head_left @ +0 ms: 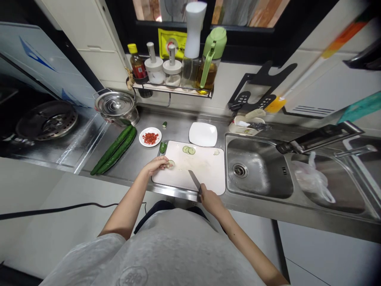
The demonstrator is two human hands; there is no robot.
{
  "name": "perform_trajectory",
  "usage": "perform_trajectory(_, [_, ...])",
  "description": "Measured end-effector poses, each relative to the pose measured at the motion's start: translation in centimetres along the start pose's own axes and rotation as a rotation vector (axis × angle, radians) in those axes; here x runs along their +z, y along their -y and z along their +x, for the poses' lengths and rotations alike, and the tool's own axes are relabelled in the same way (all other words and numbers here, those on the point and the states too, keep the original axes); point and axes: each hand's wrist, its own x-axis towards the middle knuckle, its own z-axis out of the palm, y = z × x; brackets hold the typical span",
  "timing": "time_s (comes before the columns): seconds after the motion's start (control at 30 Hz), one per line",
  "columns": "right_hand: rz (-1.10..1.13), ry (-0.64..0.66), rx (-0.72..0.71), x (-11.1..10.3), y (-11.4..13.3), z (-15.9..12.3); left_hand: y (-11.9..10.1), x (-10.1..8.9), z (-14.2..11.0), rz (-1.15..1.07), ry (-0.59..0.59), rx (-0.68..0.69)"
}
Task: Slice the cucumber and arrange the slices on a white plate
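My left hand [157, 165] is over the left part of the white cutting board [181, 180], its fingers closed on a thin cucumber slice [170, 164]. In my right hand [212, 201] is a knife [195, 180], gripped by the handle near the board's front edge. The blade points away from me and to the left, low over the board. Several overlapping cucumber slices [189, 150] lie at the board's back. A small pale piece [216, 152], perhaps garlic, sits at its back right corner. Beside the back left corner is a short green piece [163, 147].
To the left lie two long cucumbers [114, 150] and a white plate of chopped red pieces [150, 143]. Behind the board is a white square plate [203, 139]. A steel pot [116, 104] stands farther back. The sink [258, 171] adjoins on the right.
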Motion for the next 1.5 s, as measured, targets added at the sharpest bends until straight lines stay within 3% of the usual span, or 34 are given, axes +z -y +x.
perform_trajectory(0.37, [-0.004, -0.020, -0.001, 0.1, -0.1, 0.1, -1.3, 0.4, -0.4, 0.197, -0.061, 0.016])
perform_trajectory(0.67, [-0.035, -0.034, -0.020, 0.5, -0.3, 0.5, -0.4, -0.3, 0.7, 0.249, -0.113, 0.041])
perform_trajectory(0.83, [0.005, -0.019, -0.025, 0.3, -0.4, 0.4, -0.2, 1.0, 1.4, 0.277, -0.109, 0.027])
perform_trajectory(1.0, [0.087, -0.064, -0.009, 0.2, -1.2, 0.1, -0.6, 4.2, 3.7, 0.306, -0.090, 0.111])
perform_trajectory(1.17, [0.151, -0.128, 0.073, 0.5, -3.0, 0.1, -1.1, 9.2, 7.7, 0.378, -0.059, 0.174])
perform_trajectory(1.37, [0.192, -0.152, 0.121, 0.4, -4.5, -0.1, -2.3, 16.2, 12.6, 0.689, -0.025, 0.197])
perform_trajectory(1.5, [0.207, -0.133, 0.140, 0.2, -4.8, -0.1, -3.2, 19.9, 15.0, 0.877, 0.027, 0.272])
